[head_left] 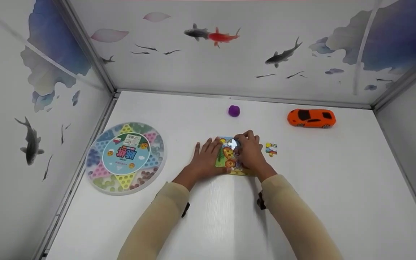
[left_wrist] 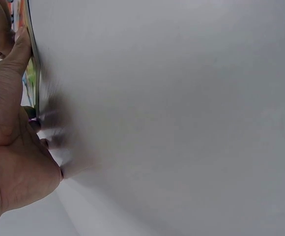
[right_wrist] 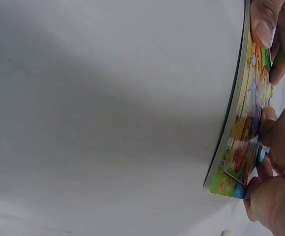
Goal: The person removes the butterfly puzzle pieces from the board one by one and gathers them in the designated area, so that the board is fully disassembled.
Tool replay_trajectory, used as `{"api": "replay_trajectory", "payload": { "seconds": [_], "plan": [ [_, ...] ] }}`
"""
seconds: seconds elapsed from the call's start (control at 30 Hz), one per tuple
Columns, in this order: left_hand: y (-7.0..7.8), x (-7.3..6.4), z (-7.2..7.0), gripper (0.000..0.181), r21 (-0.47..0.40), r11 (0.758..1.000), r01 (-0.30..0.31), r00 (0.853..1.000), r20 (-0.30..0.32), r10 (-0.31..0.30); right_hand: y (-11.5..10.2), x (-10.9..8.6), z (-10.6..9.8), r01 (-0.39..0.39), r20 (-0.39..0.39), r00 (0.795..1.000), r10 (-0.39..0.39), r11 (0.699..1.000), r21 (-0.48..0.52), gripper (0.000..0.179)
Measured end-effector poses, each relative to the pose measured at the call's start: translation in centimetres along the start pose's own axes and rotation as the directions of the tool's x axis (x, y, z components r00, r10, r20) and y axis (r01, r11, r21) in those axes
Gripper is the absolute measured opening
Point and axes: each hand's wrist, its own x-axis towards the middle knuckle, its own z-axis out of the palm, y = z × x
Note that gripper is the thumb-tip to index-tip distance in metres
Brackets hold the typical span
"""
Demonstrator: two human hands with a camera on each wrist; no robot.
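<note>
A colourful jigsaw puzzle point(head_left: 226, 153) lies flat on the white table, with a white piece-shaped gap point(head_left: 233, 144) near its top. My left hand point(head_left: 205, 159) rests along its left side, fingers spread, thumb over the bottom edge. Above the puzzle's right half, my right hand point(head_left: 252, 153) has its fingers curled, pinching a small blue puzzle piece point(right_wrist: 263, 153) against the picture; the hand covers most of that piece. A loose puzzle piece point(head_left: 271, 148) lies just right of the right hand.
A round, clear-lidded board-game box point(head_left: 126, 184) with coloured marbles sits on the left. Behind the puzzle is a small purple ball point(head_left: 234, 111), and an orange toy car point(head_left: 312, 118) stands at the back right. Printed walls border the table point(head_left: 338, 202).
</note>
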Motion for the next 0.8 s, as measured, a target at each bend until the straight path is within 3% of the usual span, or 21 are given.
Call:
{"api": "replay_trajectory", "payload": {
  "seconds": [0.4, 0.63, 0.8],
  "plan": [
    [0.11, 0.0, -0.03, 0.108, 0.012, 1.0, 0.002, 1.0, 0.002, -0.002, 0.08, 0.04, -0.31, 0.034, 0.007, 0.999, -0.034, 0.999, -0.011, 0.05],
    [0.15, -0.2, -0.14, 0.106, -0.005, 1.0, -0.014, 1.0, -0.021, 0.014, 0.56, -0.17, -0.4, 0.156, -0.007, 0.987, -0.16, 0.971, -0.179, 0.038],
    [0.05, -0.13, 0.03, 0.106, -0.001, 1.0, -0.01, 1.0, -0.015, 0.01, 0.8, -0.35, -0.49, 0.171, -0.007, 0.984, -0.18, 0.944, -0.283, 0.039]
  ]
}}
